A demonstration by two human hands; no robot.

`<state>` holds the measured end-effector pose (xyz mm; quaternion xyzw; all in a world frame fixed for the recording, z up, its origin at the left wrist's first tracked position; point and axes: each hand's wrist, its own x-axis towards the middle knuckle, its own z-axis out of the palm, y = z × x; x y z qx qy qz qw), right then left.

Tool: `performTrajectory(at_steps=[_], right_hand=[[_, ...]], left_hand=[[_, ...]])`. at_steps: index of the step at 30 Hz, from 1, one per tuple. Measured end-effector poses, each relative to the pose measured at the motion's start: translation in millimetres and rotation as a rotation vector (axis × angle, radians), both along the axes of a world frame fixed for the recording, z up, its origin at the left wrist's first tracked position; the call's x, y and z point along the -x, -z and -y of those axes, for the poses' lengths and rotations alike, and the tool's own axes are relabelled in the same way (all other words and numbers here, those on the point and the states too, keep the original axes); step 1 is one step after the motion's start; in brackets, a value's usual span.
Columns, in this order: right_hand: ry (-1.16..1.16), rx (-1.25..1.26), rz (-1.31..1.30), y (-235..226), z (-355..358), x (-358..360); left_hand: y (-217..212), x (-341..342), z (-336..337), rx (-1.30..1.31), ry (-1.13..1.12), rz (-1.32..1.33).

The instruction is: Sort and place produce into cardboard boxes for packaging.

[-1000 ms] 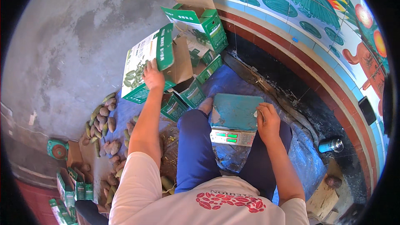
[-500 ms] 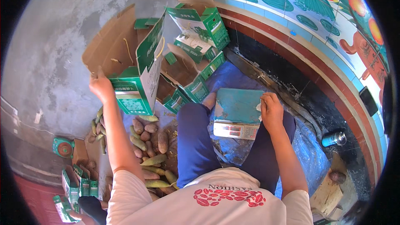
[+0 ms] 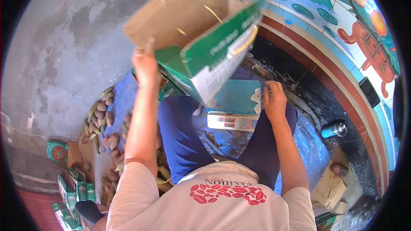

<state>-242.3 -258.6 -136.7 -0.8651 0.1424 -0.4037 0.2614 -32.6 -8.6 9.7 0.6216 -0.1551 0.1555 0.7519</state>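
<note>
My left hand (image 3: 146, 65) grips the lower left edge of an open green and white carton (image 3: 205, 57) with yellow cord handles. The carton is tilted, its brown inside showing, and its near right corner overlaps the scale in view. Between my knees on the blue sheet sits a digital scale (image 3: 233, 122) with a worn teal platform. At the platform's right edge is my right hand (image 3: 275, 99), its fingers curled; whether they pinch anything is hidden. The other green cartons behind are mostly covered by the raised one.
Long brownish and greenish tubers (image 3: 102, 113) lie in piles at the left. A blue sheet (image 3: 306, 156) spreads under me. A blue bottle (image 3: 333, 130) stands at the right near the tiled wall (image 3: 342, 55). Small green cartons (image 3: 77, 186) and part of another person's leg (image 3: 90, 211) are at lower left.
My left hand has lifted the carton and swung it to the right, from above the tubers toward the scale. My right hand stays by the scale's edge. The whole view has shifted slightly.
</note>
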Motion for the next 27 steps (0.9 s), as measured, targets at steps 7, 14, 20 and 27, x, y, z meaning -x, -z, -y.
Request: performTrajectory(at_steps=[7,14,20,27], right_hand=[[0.077,-0.135,0.018,7.5,11.9,10.3],[0.078,-0.106,-0.105,3.1,9.2,12.7],[0.1,-0.127,-0.082,6.4,10.4,6.1],[0.193,0.08,0.008,0.2,10.3,7.8]], left_hand=[[144.2,14.6,70.8,-0.349,0.035,-0.008],[190.9,29.8,84.2,-0.126,0.283,-0.17],[196.8,21.7,83.3,-0.061,0.426,-0.368],[189.7,2.5,70.0,-0.37,0.397,-0.595]])
